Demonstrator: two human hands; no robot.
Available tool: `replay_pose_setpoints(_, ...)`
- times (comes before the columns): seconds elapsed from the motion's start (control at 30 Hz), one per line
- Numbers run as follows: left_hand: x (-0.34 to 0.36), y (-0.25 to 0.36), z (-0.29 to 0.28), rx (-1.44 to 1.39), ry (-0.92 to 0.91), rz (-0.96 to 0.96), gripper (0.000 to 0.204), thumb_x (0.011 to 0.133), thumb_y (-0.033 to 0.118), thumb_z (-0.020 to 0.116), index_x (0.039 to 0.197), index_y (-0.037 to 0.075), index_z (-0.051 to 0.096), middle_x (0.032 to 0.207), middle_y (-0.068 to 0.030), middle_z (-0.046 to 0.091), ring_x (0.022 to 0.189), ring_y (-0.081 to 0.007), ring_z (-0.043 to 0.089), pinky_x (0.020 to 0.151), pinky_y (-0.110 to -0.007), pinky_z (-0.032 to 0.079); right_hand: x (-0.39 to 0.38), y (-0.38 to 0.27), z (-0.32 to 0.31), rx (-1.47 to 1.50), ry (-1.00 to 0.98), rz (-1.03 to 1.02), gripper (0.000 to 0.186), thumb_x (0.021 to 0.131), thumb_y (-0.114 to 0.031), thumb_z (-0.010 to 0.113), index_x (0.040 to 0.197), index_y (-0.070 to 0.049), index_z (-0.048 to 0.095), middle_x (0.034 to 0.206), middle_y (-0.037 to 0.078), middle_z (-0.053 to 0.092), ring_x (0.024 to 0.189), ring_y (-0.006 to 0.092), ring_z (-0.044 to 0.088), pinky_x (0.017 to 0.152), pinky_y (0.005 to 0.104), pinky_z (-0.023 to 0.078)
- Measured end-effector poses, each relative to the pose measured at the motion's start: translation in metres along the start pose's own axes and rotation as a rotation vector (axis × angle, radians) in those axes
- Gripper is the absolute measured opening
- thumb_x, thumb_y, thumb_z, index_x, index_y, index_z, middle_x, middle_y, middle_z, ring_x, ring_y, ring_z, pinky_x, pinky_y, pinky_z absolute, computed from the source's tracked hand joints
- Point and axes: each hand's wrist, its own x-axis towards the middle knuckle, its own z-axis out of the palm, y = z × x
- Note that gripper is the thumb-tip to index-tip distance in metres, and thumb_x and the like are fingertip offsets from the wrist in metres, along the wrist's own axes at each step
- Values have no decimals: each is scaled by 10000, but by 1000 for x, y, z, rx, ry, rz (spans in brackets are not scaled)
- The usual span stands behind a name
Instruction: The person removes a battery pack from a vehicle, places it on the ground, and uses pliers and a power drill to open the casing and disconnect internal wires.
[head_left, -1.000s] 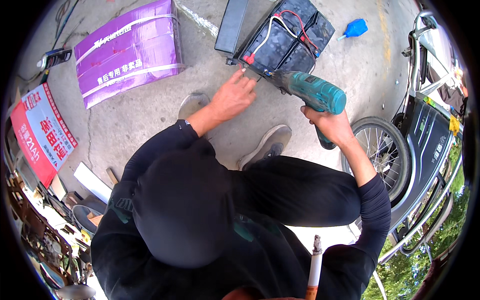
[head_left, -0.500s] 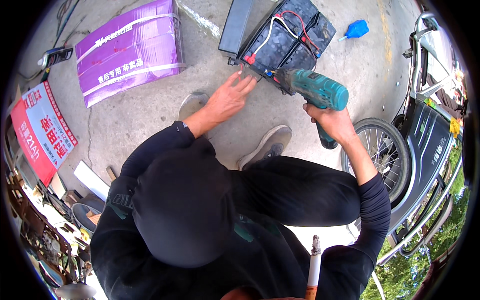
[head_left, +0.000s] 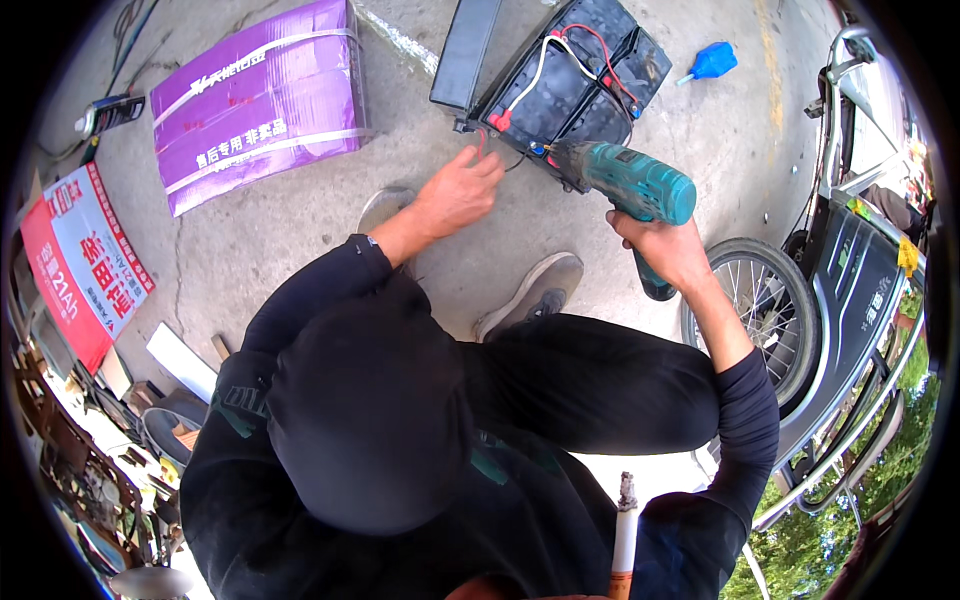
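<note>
My right hand (head_left: 662,243) is wrapped round the grip of a teal cordless drill (head_left: 645,183). The drill's front end meets the near edge of a black battery pack (head_left: 585,75), beside a small blue piece (head_left: 537,148). My left hand (head_left: 462,188) is closed, its thumb and forefinger pinched at the end of a thin red wire (head_left: 482,139) by the pack's near left corner. Red and white leads (head_left: 527,85) run across the top of the batteries. A long black case part (head_left: 467,52) lies against the pack's left side.
A purple strapped carton (head_left: 262,100) stands at the left, with a spray can (head_left: 108,114) beyond it. Red-and-white printed cardboard (head_left: 88,262) lies further left. A blue bottle (head_left: 712,61) with a thin nozzle is right of the pack. A spoked-wheel vehicle (head_left: 765,310) stands at the right.
My left hand has drawn slightly back toward me, and its fingers have curled closed at the red wire. The drill stays nearly in place. The long black case part has shifted slightly left.
</note>
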Motion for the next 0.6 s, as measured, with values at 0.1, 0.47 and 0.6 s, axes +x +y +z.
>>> replay_pose_setpoints(0.1,-1,-3,2,-13,3,6,188,756,191,649,839,76,772,1221,-55,639,1222,-200,534,1016,-391,417,-1,-3,-1,-14,3,-18,297,832,-135,764,1088,-8,685,841,49,689,719,141,624,696,343,528)
replay_pose_setpoints(0.47,0,-19,8,23,21,108,146,792,195,638,864,115,737,1080,-17,625,1150,-167,543,931,-330,419,5,3,-3,-207,32,-197,270,841,-165,746,1070,-29,701,831,128,713,704,229,683,684,376,546)
replay_pose_setpoints(0.6,-3,-27,0,32,87,133,76,798,196,634,823,148,686,966,2,610,1096,-158,554,908,-317,421,12,-35,-13,-883,13,-442,203,803,-173,722,954,-38,715,837,226,719,796,363,723,727,452,572)
